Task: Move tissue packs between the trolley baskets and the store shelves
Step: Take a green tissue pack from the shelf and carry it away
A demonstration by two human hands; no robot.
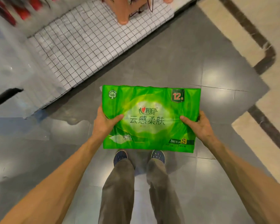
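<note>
We carry one green tissue pack flat between both hands, above the floor.

Our left hand (106,122) grips the pack's left edge at 9 o'clock, thumb on top and fingers curled under; our right hand (199,122) grips the right edge at 3 o'clock the same way. The tissue pack (149,118) lies face up with its long axis running 9 to 3, level across our body and over our shoes (120,156). The grid-patterned white surface (87,46), which we take for a shelf or basket base, lies toward 11 o'clock, well apart from the pack and nearer our left hand. We judge the coming move a swing up and left, left edge leading. A black handle (5,97) shows at 9 o'clock.
</note>
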